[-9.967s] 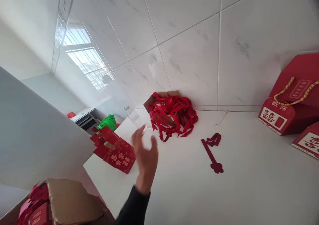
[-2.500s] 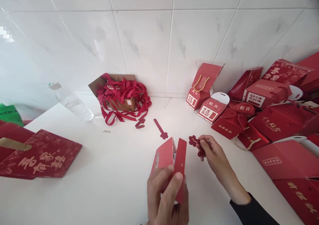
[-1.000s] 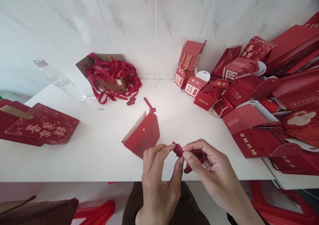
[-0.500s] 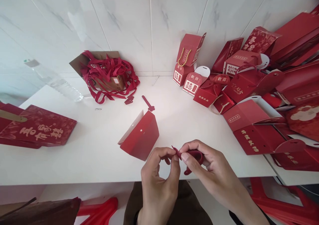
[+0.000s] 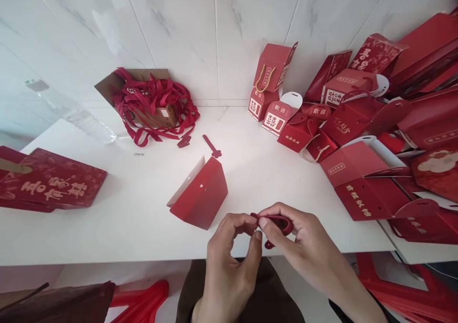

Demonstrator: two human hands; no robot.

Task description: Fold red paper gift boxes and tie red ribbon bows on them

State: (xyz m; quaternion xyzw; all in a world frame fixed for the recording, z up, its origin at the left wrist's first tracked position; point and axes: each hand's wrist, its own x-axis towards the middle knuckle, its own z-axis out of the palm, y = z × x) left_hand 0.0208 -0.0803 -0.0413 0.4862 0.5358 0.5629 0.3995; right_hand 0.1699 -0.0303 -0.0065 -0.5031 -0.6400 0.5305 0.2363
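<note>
At a white table (image 5: 136, 208), a person's right hand (image 5: 304, 242) pinched a dark red strap (image 5: 288, 226) between thumb and forefinger over the near edge, while the left hand's (image 5: 229, 263) curled fingertips met at its end; whether they gripped it could not be told. The work looked partway along: the strap was bent into a loop, but its other end hung loose and it was joined to no box. A red box (image 5: 203, 196) stood open just beyond the left hand, no strap through its visible holes. Behind it lay a flat strap (image 5: 212, 146), near a ribbon-filled carton (image 5: 173, 117) and a plastic bottle (image 5: 86, 120). Heaped red boxes (image 5: 372, 196) crowded the right side.
</note>
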